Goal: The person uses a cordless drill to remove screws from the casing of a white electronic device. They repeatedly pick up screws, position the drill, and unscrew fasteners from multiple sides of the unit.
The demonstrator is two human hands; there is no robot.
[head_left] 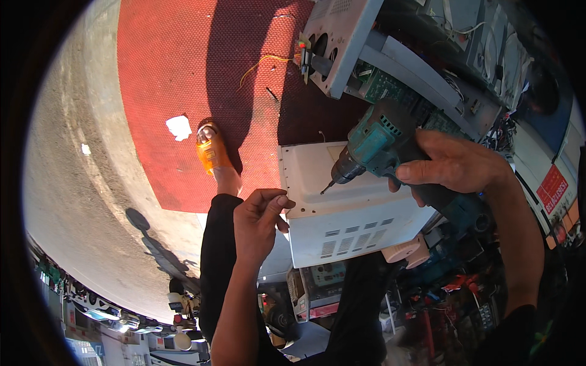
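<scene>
A white metal casing (360, 221) with vent slots in its side lies in front of me, close to my legs. My right hand (455, 163) is wrapped round the grip of a teal and black cordless drill (372, 143). The drill's thin bit (326, 188) points down and left over the casing's top face, and I cannot tell whether it touches. At the casing's left corner my left hand (259, 219) is closed, thumb and forefinger pinched together. Whatever it may hold is too small to make out. Small dark holes or screws dot the casing's edge near those fingertips.
A grey appliance housing (342, 46) with green circuit boards (387, 88) stands at the far right. Thin yellow wires (259, 64) trail onto the red mat (165, 73). My foot in an orange sandal (210, 149) rests there. Cluttered parts (452, 293) lie at the lower right.
</scene>
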